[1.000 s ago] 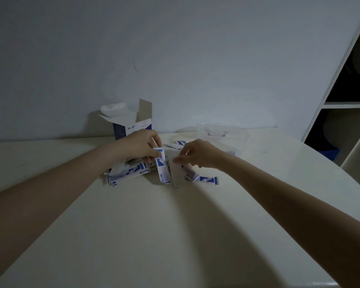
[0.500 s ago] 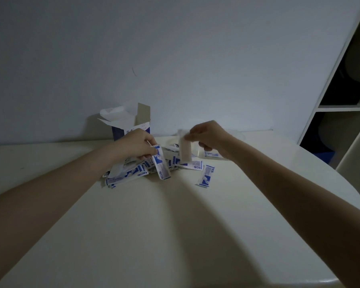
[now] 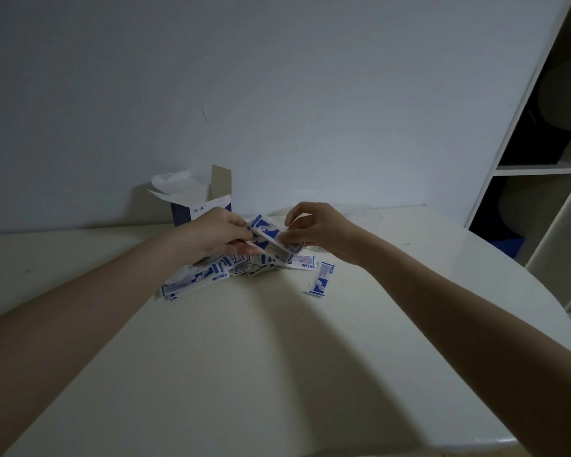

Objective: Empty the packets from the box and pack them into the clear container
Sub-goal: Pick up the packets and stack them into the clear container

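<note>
1. Nearest, one stray packet lies alone on the table, just right of the heap of packets.
2. Above the heap, the left hand and right hand both pinch a held packet, its long axis slanting down to the right.
3. Beyond the right hand, faintly visible, sits the clear container, so the right hand is nearer; the opened box stands behind the left.

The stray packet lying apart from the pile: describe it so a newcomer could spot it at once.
Start at the open box by the wall, then move right past both hands to the bare table. The stray packet lies alone there, right of the pile, touched by neither hand.
</note>
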{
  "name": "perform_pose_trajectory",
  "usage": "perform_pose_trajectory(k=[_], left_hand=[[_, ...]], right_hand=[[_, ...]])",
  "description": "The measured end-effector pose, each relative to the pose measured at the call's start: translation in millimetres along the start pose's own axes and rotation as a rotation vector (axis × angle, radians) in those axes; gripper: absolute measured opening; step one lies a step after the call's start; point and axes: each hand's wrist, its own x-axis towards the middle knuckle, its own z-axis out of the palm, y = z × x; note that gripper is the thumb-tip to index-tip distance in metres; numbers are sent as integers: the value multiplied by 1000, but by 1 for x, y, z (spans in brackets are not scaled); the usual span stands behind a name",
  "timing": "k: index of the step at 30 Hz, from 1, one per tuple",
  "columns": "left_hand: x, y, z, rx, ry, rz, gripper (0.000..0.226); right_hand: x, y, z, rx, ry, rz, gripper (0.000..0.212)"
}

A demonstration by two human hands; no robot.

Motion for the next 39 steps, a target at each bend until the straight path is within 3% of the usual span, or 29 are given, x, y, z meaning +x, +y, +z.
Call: perform_pose_trajectory(k=[3, 9, 10, 13, 17, 24, 27, 30, 34, 39], left_hand=[[0, 1, 3, -18, -40, 2, 6], [4, 7, 25, 119, -98, 116, 12], [6, 5, 30, 250, -96, 145, 14], [17, -6, 42, 974, -2, 312, 32], [29, -14, 50, 1257, 11, 290, 45], [26, -18, 49, 1233, 62, 347, 30], [30, -23, 47, 1154, -46, 364, 32], [29, -22, 46, 1059, -153, 306, 48], [29, -23, 46, 1109, -158, 285, 47], [30, -25, 46, 1201, -114, 261, 38]], right_hand=[[2, 0, 3, -291, 14, 20, 29], [5, -1, -7, -770, 36, -96, 22], [3, -1, -14, -838, 31, -105, 22], [-2, 5, -33, -1081, -154, -38, 25], [-1, 21, -33, -1250, -399, 84, 27], [-3, 25, -24, -1231, -401, 89, 31], [-8, 22, -25, -1179, -383, 95, 29], [-11, 19, -23, -1148, -416, 61, 40], [-13, 15, -22, -1147, -440, 100, 45], [-12, 17, -17, -1227, -461, 189, 24]])
